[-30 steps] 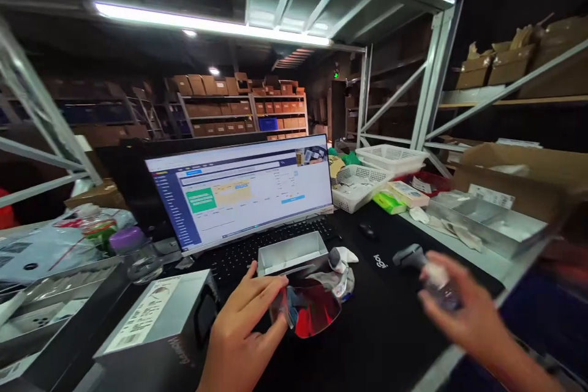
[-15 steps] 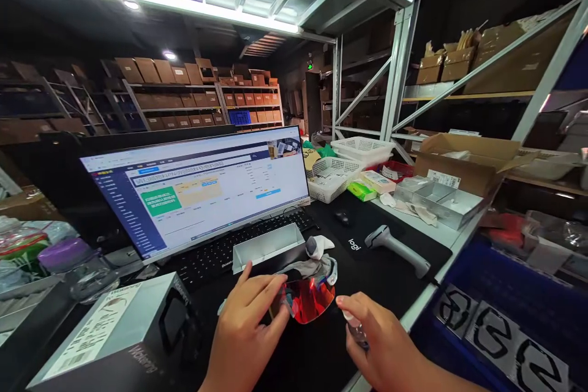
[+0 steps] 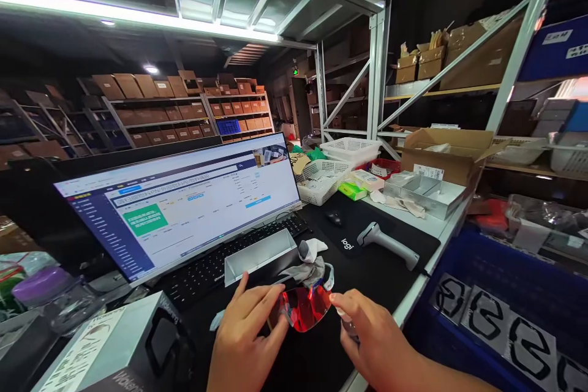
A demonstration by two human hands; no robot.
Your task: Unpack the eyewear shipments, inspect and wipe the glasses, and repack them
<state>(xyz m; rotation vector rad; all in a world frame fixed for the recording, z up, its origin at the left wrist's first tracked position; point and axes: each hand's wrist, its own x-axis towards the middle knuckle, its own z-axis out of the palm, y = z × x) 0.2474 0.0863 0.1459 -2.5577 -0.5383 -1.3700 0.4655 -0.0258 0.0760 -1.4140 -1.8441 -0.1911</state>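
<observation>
A pair of sunglasses with a red mirrored lens [image 3: 305,309] lies low over the black desk mat [image 3: 367,269] in front of the keyboard [image 3: 215,263]. My left hand [image 3: 245,334] grips the left end of the lens, fingers closed on it. My right hand [image 3: 367,334] is curled around a small clear bottle [image 3: 348,327], its fingertip close to the right edge of the lens. A crumpled grey-white cloth [image 3: 310,263] lies just behind the glasses.
A monitor [image 3: 184,202] stands behind the keyboard, with an open silver box [image 3: 260,254] before it. A barcode scanner [image 3: 388,245] and a mouse [image 3: 334,218] lie to the right. A grey product box [image 3: 105,349] sits at the lower left. White baskets [image 3: 337,165], cardboard boxes and blue bins fill the right.
My right hand came in from the right with the small bottle and now sits beside the red lens. The view has swung to the right. My left hand keeps its grip on the glasses.
</observation>
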